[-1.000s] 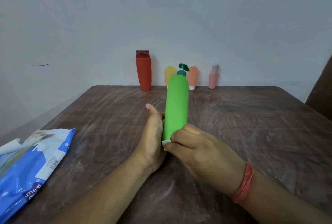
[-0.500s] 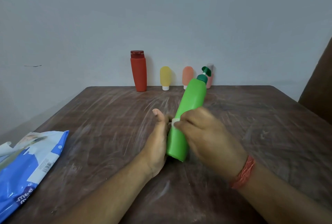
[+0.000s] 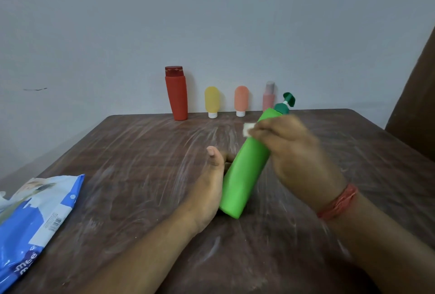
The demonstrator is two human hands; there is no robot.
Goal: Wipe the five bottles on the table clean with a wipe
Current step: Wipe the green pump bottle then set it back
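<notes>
A green pump bottle [image 3: 244, 173] leans to the right over the middle of the table, its dark green pump at the top. My left hand [image 3: 209, 187] holds its lower part from the left side, thumb up. My right hand [image 3: 289, 152] pinches a small white wipe [image 3: 248, 129] against the bottle's upper part, near the shoulder. At the back edge stand a tall red bottle [image 3: 176, 95], a yellow tube [image 3: 211, 101], an orange tube [image 3: 241, 100] and a small pink bottle [image 3: 268, 97].
A blue and white wipes pack [image 3: 30, 220] lies at the table's front left edge. The brown wooden table [image 3: 141, 164] is streaked with whitish marks. A dark brown panel [image 3: 419, 95] stands at the far right. A grey wall is behind.
My right hand with the wipe has slid up the green bottle from its base to near its top. The bottle has tilted further to the right.
</notes>
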